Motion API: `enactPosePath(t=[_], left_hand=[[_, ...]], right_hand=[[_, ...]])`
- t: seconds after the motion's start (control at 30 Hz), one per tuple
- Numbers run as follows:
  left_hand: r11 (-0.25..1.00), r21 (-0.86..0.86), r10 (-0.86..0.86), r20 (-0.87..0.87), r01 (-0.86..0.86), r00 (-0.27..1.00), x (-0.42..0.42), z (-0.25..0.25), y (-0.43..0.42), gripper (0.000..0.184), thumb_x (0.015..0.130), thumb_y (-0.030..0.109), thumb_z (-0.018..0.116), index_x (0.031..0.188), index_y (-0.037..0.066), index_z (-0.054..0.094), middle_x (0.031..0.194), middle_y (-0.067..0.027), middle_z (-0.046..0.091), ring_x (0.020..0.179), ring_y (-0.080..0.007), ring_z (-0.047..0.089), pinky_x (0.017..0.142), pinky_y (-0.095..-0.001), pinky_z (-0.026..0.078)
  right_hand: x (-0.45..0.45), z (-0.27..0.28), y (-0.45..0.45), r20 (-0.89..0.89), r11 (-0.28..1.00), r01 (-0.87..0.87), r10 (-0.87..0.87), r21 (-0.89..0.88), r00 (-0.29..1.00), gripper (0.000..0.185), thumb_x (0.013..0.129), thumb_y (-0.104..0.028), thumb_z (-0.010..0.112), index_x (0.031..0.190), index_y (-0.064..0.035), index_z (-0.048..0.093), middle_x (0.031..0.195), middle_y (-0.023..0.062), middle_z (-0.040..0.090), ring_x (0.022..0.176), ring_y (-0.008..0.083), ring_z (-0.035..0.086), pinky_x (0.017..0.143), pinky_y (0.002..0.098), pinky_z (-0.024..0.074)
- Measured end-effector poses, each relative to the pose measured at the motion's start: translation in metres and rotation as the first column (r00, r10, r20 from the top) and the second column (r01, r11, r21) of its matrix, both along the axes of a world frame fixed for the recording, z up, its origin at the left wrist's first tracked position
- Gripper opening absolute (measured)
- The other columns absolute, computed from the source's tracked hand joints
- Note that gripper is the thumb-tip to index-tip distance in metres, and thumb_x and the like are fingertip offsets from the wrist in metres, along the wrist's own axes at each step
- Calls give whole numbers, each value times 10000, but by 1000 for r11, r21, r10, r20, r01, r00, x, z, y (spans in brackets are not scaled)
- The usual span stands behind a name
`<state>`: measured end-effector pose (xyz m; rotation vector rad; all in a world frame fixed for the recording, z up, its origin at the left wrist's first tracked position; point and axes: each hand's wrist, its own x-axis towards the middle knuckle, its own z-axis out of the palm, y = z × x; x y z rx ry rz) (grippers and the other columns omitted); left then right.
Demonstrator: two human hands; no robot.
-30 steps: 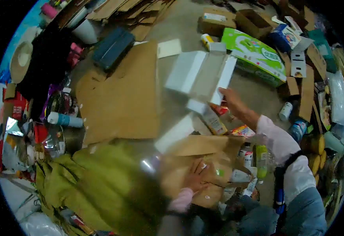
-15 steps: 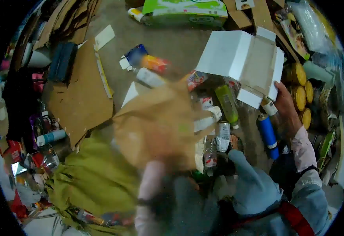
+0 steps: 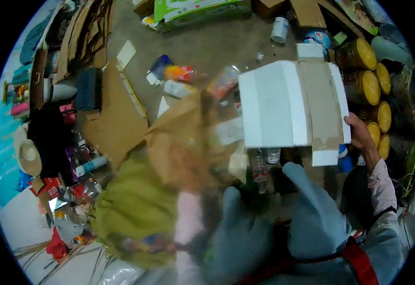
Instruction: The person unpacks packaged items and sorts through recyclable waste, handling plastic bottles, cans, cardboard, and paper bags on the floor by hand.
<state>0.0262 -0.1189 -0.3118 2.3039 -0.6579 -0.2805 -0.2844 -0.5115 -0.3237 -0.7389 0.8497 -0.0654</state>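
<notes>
My right hand point(image 3: 361, 135) grips the right edge of a flattened white box point(image 3: 278, 107), whose grey-brown inner panel faces up. Low in the middle, my left hand point(image 3: 186, 164) is smeared by motion over a crumpled brown paper sheet point(image 3: 169, 137); its fingers cannot be made out. Just beyond the paper lie a white bottle point(image 3: 176, 89) and an orange-red package point(image 3: 180, 73). Below the white box stands a clear plastic bottle point(image 3: 259, 171), close to my knees.
Olive-green cloth point(image 3: 126, 204) spreads at the lower left beside flat brown cardboard point(image 3: 117, 114). A green carton point(image 3: 202, 12) lies at the top. Yellow-ended rolls point(image 3: 366, 88) are stacked at the right, near a white can point(image 3: 279, 29).
The white box has moved to the right in view with my right hand and lies flatter across it. The brown paper has shifted left and crumpled under my left hand. The view has turned.
</notes>
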Motion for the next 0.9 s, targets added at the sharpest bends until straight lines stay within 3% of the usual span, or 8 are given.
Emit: enactPosePath(t=[0.17,0.27,0.33,0.37,0.5,0.67,0.73,0.9], left_hand=[[967,-140,190,-164,-213,968,15,27,17,359,949,333,298,1032,29,469,1055,-126,538,992,-239,521,887,-385,400],[918,-242,229,-328,-316,916,7,48,9,383,955,351,274,1035,27,461,1038,-130,540,958,-240,539,833,-384,444],[884,-268,247,-426,-383,870,3,52,6,391,954,360,273,1041,25,454,1038,-133,539,960,-254,540,832,-387,448],[887,-247,261,-430,-391,864,2,54,7,398,953,366,270,1044,23,450,1038,-136,539,963,-262,540,835,-389,448],[918,-251,179,-425,-306,887,-4,60,-2,413,953,374,262,1045,15,445,1047,-151,534,979,-280,538,827,-397,456],[927,-327,24,-433,-182,901,4,54,-23,410,955,364,254,1047,15,449,1069,-166,528,1003,-285,532,834,-394,453],[901,-370,-37,-584,-225,811,-7,59,-43,408,956,369,242,1043,39,465,1069,-148,538,1013,-263,523,866,-389,424],[874,-366,-7,-668,-321,744,-28,38,-61,412,955,377,239,1054,68,492,1108,-97,542,1042,-224,487,890,-382,394]], right_hand=[[26,-24,34,-26,948,-304,308,92,951,409,807,-236,565,1135,0,501,987,80,600,824,168,594,741,296,481],[71,-42,62,3,887,-452,453,93,891,409,828,-258,564,1165,-32,510,1037,54,593,936,155,551,818,286,437],[111,-43,78,-181,847,-531,518,-29,836,404,827,-226,575,1165,-25,481,1049,50,573,936,144,546,817,311,443],[130,-41,86,93,910,-390,380,141,920,389,832,-228,570,1151,-23,484,1029,47,578,916,136,554,821,316,445],[175,-81,99,230,863,-505,487,21,842,358,852,-304,527,1089,-37,540,990,54,599,855,141,558,711,306,462],[192,-71,150,-95,465,-739,813,-488,574,340,848,-301,512,968,12,574,826,92,597,732,162,561,617,317,460],[206,-64,174,-261,303,-824,847,-479,463,302,834,-252,531,891,39,587,766,119,600,672,174,570,586,330,464],[254,-151,239,276,605,-176,577,-776,769,641,794,-334,599,1253,13,317,1182,177,485,1045,260,483,907,366,385]])
